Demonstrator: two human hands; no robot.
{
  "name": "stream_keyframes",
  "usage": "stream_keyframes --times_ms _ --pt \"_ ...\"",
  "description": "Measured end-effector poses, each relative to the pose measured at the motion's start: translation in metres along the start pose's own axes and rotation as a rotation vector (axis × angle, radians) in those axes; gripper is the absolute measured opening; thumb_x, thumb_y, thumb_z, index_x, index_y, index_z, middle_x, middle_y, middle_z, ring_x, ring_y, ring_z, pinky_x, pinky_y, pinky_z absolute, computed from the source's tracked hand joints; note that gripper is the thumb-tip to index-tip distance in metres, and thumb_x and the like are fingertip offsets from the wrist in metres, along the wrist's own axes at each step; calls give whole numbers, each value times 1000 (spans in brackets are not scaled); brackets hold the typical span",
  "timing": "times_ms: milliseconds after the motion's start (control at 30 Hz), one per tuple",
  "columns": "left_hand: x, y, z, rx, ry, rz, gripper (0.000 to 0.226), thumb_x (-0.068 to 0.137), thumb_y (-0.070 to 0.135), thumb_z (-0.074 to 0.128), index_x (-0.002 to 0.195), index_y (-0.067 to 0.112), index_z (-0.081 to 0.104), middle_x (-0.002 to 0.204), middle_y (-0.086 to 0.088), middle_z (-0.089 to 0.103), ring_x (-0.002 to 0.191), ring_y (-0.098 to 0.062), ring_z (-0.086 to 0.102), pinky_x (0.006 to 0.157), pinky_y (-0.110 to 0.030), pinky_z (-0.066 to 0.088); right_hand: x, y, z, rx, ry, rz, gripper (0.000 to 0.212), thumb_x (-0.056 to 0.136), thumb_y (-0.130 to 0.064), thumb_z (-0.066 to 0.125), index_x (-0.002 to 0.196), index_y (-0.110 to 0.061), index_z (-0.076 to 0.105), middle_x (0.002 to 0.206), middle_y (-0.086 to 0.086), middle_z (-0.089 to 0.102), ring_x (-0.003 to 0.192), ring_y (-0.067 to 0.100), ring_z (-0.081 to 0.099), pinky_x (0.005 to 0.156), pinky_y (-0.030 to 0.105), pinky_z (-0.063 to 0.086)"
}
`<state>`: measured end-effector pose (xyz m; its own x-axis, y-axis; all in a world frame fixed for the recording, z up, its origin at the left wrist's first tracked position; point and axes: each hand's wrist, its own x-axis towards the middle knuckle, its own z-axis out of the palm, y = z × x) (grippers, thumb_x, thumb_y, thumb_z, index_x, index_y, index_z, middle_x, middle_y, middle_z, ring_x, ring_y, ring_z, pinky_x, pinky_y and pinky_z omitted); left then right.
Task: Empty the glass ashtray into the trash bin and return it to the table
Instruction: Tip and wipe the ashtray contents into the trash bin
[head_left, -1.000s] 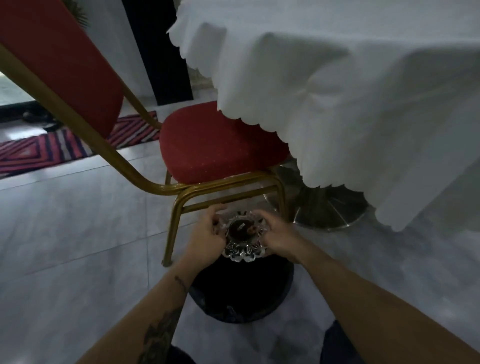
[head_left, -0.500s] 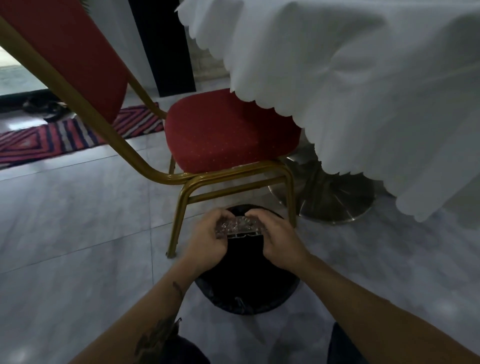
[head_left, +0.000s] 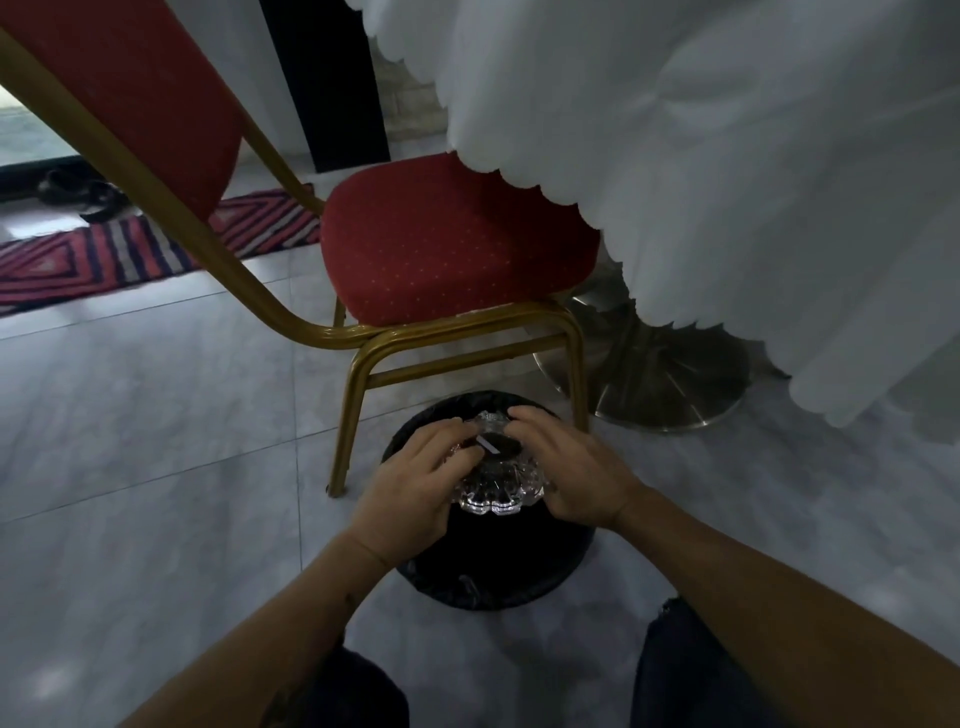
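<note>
The glass ashtray (head_left: 493, 480) hangs right over the black-lined trash bin (head_left: 493, 577) on the floor. It is tipped away from me, so its scalloped underside faces the camera. My left hand (head_left: 415, 486) holds its left rim. My right hand (head_left: 569, 467) grips its right rim. A small white strip shows against the dark glass near the top. The table (head_left: 727, 156), draped in a white scalloped cloth, rises at the upper right.
A red chair (head_left: 447, 249) with a gold frame stands just behind the bin, one leg beside its left edge. The table's round metal base (head_left: 670, 379) sits to the right. A striped rug (head_left: 130, 249) lies far left on the grey tiled floor.
Both hands have turned the ashtray over above the bin: from face-up, through edge-on, to its underside facing me. The hands have sunk slightly closer to the bin.
</note>
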<state>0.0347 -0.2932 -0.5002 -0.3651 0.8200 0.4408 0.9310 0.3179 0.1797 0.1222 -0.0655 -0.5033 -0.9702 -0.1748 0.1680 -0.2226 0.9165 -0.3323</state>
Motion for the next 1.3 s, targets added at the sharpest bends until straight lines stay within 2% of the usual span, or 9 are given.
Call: stream_keyframes --times_ms 133,233,367,533,667,733,900,1167,1300 --pt "-4 2 2 62 -1 26 36 86 6 49 122 10 54 133 -20 66 126 -38 60 100 -47 58 -1 2 0 -40 -29 -36 73 77 -9 50 148 -13 33 157 13 38 141 32 42 103 44 52" --pt "-1 4 -1 56 19 34 40 84 3 46 123 10 53 133 -21 66 127 -39 59 103 -48 56 0 2 -3 -47 8 -63 73 78 -15 32 150 -9 36 157 14 38 144 33 38 110 46 45" --pt "2 2 -7 59 58 55 47 80 -2 51 126 10 53 136 -21 65 128 -39 58 108 -48 52 2 -1 -12 -46 73 -93 69 79 -3 42 149 -6 41 155 16 41 144 34 38 113 47 42" --pt "6 5 -12 88 78 74 56 73 -7 71 124 9 54 133 -21 63 127 -35 53 107 -47 52 6 -6 -25 -53 96 -134 70 83 -4 45 152 -11 33 155 16 40 146 35 34 112 49 42" --pt "8 4 -20 84 120 79 51 75 -7 57 124 8 53 135 -21 60 129 -36 51 110 -47 49 8 -12 -32 -50 106 -156 81 82 4 53 154 -19 26 154 17 40 146 37 34 105 52 49" --pt "8 5 -27 75 134 83 51 74 -7 49 123 8 53 134 -22 62 129 -37 52 111 -48 48 9 -16 -38 -52 101 -193 79 81 1 47 154 -21 26 152 18 42 144 38 36 104 54 50" --pt "10 4 -43 146 120 147 46 79 -6 49 123 8 53 132 -24 65 125 -39 54 109 -49 49 11 -18 -46 -84 103 -249 92 79 5 62 156 -27 21 155 16 39 146 36 34 93 54 57" --pt "16 -8 -60 199 146 202 37 88 -2 48 123 9 55 132 -24 66 126 -39 54 109 -47 49 18 -26 -56 -128 172 -279 66 88 -9 39 153 -17 36 161 12 34 148 33 33 84 48 61" --pt "23 -15 -69 215 165 246 35 94 0 42 125 11 53 137 -23 60 128 -38 52 113 -45 46 23 -30 -65 -151 219 -317 64 87 -5 39 151 -11 42 160 14 36 148 32 34 93 47 58"
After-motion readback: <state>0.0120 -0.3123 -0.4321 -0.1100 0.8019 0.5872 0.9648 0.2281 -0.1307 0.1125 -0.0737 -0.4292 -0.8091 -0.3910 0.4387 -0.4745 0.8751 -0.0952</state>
